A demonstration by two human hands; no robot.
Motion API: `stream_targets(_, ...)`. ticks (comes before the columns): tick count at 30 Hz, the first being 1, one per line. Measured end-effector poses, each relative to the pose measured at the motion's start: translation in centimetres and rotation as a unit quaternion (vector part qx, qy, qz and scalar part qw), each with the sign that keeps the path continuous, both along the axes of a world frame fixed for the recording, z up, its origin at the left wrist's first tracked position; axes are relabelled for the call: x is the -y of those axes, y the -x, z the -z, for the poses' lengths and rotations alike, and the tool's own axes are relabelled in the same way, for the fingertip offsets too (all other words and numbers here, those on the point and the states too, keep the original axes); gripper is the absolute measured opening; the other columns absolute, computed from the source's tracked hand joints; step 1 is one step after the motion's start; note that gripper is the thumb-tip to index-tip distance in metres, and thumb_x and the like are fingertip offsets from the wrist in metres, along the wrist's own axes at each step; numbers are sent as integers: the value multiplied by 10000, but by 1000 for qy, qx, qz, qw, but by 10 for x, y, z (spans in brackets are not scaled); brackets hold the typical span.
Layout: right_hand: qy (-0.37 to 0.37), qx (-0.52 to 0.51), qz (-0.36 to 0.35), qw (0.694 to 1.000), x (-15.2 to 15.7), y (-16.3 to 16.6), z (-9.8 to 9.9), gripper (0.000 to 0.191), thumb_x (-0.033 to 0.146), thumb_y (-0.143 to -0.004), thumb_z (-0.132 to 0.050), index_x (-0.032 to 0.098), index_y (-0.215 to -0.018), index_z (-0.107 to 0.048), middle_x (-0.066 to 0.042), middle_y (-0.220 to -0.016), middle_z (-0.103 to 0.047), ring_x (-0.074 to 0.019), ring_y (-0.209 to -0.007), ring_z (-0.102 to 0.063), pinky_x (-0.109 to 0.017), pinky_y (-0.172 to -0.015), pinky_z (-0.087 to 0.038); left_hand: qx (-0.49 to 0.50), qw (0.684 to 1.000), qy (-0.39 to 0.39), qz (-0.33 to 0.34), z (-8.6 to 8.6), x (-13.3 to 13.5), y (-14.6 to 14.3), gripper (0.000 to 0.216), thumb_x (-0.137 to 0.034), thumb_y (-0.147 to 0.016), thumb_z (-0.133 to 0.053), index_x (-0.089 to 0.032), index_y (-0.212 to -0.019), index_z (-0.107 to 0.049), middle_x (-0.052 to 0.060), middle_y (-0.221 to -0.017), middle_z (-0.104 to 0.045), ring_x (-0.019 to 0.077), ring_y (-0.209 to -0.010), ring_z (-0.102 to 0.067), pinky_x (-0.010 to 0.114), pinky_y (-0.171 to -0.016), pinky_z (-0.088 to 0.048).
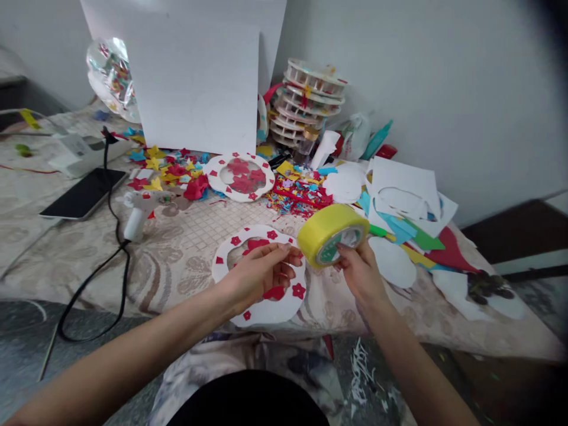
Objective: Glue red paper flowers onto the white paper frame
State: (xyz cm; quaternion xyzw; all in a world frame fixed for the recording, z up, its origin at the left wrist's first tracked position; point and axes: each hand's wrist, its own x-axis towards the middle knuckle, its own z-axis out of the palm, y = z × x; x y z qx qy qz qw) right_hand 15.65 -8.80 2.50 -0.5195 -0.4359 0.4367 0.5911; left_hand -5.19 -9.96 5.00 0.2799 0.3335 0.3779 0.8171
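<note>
My right hand (361,273) grips a yellow roll of tape (332,234) from below, holding it up over the table's near edge. My left hand (265,271) is half curled, thumb and fingertips pinched at the roll's left side, apparently on the tape's loose end, which I cannot make out. Beneath my left hand lies a white paper ring (235,251) decorated with red paper flowers. A second decorated ring (240,176) with a red centre lies farther back.
A glue gun (138,214) with a black cable lies left, near a dark phone (84,193). Coloured paper scraps (298,192), white cut sheets (406,189), stacked white wheels (308,100) and a white board (199,77) fill the back.
</note>
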Motion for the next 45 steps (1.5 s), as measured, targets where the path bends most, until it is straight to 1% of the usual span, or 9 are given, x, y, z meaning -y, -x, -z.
stream_targets(4, -11, -30, 11, 999, 4, 5, 0, 274, 242, -661, -671, 256, -896, -530, 52, -736, -520, -82, -549, -462, -196, -414, -326, 31, 998, 62, 14, -2, 1, -3, 187, -264, -866, -496, -114, -825, -599, 43, -768, -575, 70, -577, -533, 183, -517, -419)
stream_targets(7, -12, -39, 14, 999, 7, 8, 0, 266, 232, -666, -667, 257, -897, -537, 45, -752, -526, -86, -558, -462, -200, -416, -331, 47, 996, 71, -3, 0, 4, -6, 179, -254, -872, -481, -121, -804, -579, 31, -747, -555, 69, -566, -517, 184, -516, -412)
stream_targets(13, -6, -49, 11, 999, 11, 10, 3, 243, 236, -672, -678, 260, -877, -550, 52, -722, -528, -85, -545, -451, -202, -414, -318, 58, 995, 54, -54, -1, 11, -8, 126, -242, -832, -555, -130, -773, -552, 4, -735, -525, 53, -559, -483, 175, -519, -394)
stream_targets(22, -1, -60, 14, 998, 16, 13, 5, 244, 238, -674, -682, 250, -878, -549, 49, -727, -542, -78, -532, -459, -196, -413, -323, 83, 994, 51, -51, 8, 14, -9, 235, -290, -703, -721, -165, -739, -526, -28, -689, -496, 56, -582, -473, 177, -529, -383)
stream_targets(27, -35, -27, 14, 999, 19, 11, 1, 278, 220, -660, -699, 251, -907, -574, 53, -734, -562, -75, -538, -465, -186, -421, -337, 51, 996, 23, -76, 7, 15, -6, 198, -280, -729, -688, -162, -728, -529, -11, -713, -534, 71, -639, -509, 186, -577, -391)
stream_targets(32, -65, -43, 101, 992, 16, -10, -10, 343, 195, -634, -696, 269, -954, -597, 43, -868, -630, -112, -684, -574, -207, -515, -406, 11, 986, -48, -157, 3, 7, 17, 158, -273, -784, -618, -142, -723, -552, 14, -772, -579, 89, -710, -548, 207, -669, -425)
stream_targets(35, -82, -58, 138, 985, 15, -20, -15, 372, 178, -627, -690, 277, -972, -595, 48, -862, -641, -114, -668, -578, -204, -499, -384, -1, 991, -54, -124, 1, 3, 28, 171, -261, -767, -642, -138, -701, -544, 10, -735, -580, 84, -677, -542, 203, -652, -417)
stream_targets(40, -52, -75, 98, 991, 19, -13, -16, 300, 163, -605, -691, 250, -872, -587, 64, -738, -604, -76, -535, -504, -182, -443, -332, -1, 998, -45, -51, 0, 8, 16, 174, -276, -774, -648, -132, -735, -560, 11, -718, -584, 84, -660, -552, 205, -632, -416)
stream_targets(45, -25, -82, 76, 993, 20, -4, -10, 295, 183, -603, -697, 247, -870, -587, 58, -719, -573, -67, -508, -469, -186, -419, -304, 12, 1000, -22, 18, -6, 12, 1, 180, -303, -813, -597, -123, -795, -593, 35, -754, -600, 98, -669, -571, 211, -596, -410)
